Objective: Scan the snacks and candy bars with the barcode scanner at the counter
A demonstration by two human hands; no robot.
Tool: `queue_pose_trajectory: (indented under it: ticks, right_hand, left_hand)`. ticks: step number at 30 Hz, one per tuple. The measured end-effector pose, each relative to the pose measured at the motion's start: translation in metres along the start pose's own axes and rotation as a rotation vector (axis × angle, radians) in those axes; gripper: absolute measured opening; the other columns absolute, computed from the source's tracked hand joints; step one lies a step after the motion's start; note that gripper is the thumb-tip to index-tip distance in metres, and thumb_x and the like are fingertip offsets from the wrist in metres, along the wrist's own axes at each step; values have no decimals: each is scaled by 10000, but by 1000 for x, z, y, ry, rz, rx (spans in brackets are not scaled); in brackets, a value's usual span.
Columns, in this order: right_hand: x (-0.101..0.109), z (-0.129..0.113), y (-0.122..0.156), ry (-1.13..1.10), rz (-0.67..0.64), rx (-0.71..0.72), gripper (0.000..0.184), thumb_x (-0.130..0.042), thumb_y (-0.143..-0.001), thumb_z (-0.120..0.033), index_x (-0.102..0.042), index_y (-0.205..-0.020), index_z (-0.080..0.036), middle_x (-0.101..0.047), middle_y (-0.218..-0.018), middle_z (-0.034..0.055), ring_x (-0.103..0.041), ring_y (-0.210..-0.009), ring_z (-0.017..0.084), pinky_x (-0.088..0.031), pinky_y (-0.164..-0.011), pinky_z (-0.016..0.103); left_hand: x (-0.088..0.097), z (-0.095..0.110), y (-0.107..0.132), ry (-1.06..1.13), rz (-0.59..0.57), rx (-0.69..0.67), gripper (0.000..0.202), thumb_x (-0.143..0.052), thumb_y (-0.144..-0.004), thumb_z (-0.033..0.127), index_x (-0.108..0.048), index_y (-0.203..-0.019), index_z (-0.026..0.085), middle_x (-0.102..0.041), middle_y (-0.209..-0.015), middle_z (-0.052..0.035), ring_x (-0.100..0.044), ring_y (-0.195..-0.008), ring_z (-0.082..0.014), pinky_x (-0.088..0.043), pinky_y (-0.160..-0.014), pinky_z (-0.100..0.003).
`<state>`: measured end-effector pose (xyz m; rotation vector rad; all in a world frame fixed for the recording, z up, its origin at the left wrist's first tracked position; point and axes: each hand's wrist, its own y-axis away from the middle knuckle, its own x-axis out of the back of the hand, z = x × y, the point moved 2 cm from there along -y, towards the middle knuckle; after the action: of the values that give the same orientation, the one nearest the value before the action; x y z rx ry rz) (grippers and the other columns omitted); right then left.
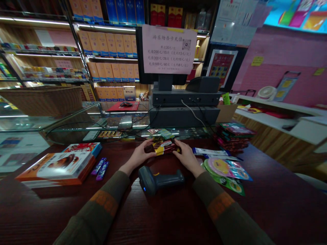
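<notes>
Both my hands meet over a dark wooden counter (pixel 163 211). Between them is a flat snack packet (pixel 164 147) in red, gold and dark foil. My left hand (pixel 140 156) grips its left end and my right hand (pixel 184 157) grips its right end. Just below my hands, a grey handheld barcode scanner (pixel 159 179) lies on its side, touching neither hand. A few more packets lie behind the one I hold, partly hidden by it.
Boxed goods (pixel 56 169) and purple sticks (pixel 100 168) lie left; flat packets (pixel 224 173) and a stack (pixel 233 136) lie right. Behind stand a glass display case (pixel 97 124), a monitor with a paper sign (pixel 169 49), and stocked shelves (pixel 109 51).
</notes>
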<state>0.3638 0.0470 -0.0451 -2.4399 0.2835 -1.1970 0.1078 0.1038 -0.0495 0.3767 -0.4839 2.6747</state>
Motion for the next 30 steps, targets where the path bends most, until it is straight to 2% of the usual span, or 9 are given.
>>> queue_pose_trajectory:
  ticks: [4,7,11,13,18,23,25,27,30]
  right_hand:
    - [4,-3,1,-51,56,10,530,-651,-841,-223,-611,-1369,-235,-629,-1387,114,-560,-1313,267,-393,-1148,480]
    - [8,-7,1,-123,121,26,416,-634,-872,-261,-676,-1285,-235,-668,-1329,107,-592,-1269,254,-423,-1126,448]
    - [15,-14,2,-183,174,62,282,-607,-913,-328,-744,-1153,-268,-725,-1205,78,-642,-1159,253,-464,-1058,440]
    - [18,-19,2,-182,203,91,251,-606,-923,-353,-762,-1103,-273,-738,-1154,72,-642,-1133,256,-467,-1034,439]
    - [24,-33,3,-217,220,133,223,-609,-929,-382,-773,-1041,-280,-760,-1069,52,-657,-1047,243,-482,-970,400]
    - [24,-35,3,-330,210,44,239,-633,-896,-409,-777,-1019,-265,-775,-1044,40,-692,-979,240,-500,-931,385]
    - [23,-33,2,-408,215,-21,262,-656,-866,-431,-779,-1012,-251,-779,-1046,44,-701,-968,248,-515,-914,387]
    - [21,-30,0,-485,212,-82,294,-680,-835,-446,-778,-1007,-229,-786,-1016,50,-710,-925,250,-531,-882,386]
    - [20,-27,-3,-587,196,-141,335,-707,-790,-463,-779,-985,-201,-790,-955,57,-714,-856,245,-550,-828,378]
  left_hand:
    - [-1,5,3,5,-4,-29,716,-810,-727,335,-509,-1365,211,-610,-1407,-133,-536,-1359,-261,-355,-1194,-460]
    - [0,13,4,120,-7,-21,646,-772,-765,367,-502,-1325,190,-629,-1374,-143,-563,-1330,-263,-400,-1162,-462]
    - [5,28,7,368,9,82,709,-817,-707,389,-477,-1299,200,-639,-1358,-148,-610,-1269,-284,-500,-1063,-466]
    - [8,34,8,422,40,136,704,-832,-693,400,-492,-1278,203,-642,-1357,-149,-647,-1213,-277,-532,-1019,-446]
    - [13,35,6,327,146,203,596,-765,-744,559,-610,-1162,163,-750,-1120,-119,-730,-991,-248,-581,-893,-389]
    - [12,31,1,253,238,177,542,-695,-767,639,-664,-982,142,-764,-1036,-104,-733,-949,-245,-576,-890,-372]
    - [12,33,2,258,224,182,534,-697,-776,614,-655,-1033,148,-764,-1045,-102,-737,-933,-239,-576,-890,-380]
    - [11,37,5,247,159,174,574,-739,-764,545,-617,-1173,161,-760,-1087,-102,-736,-949,-242,-577,-888,-394]
    - [13,43,13,132,70,107,790,-804,-714,410,-485,-1404,197,-743,-1143,-89,-719,-1012,-252,-559,-920,-409]
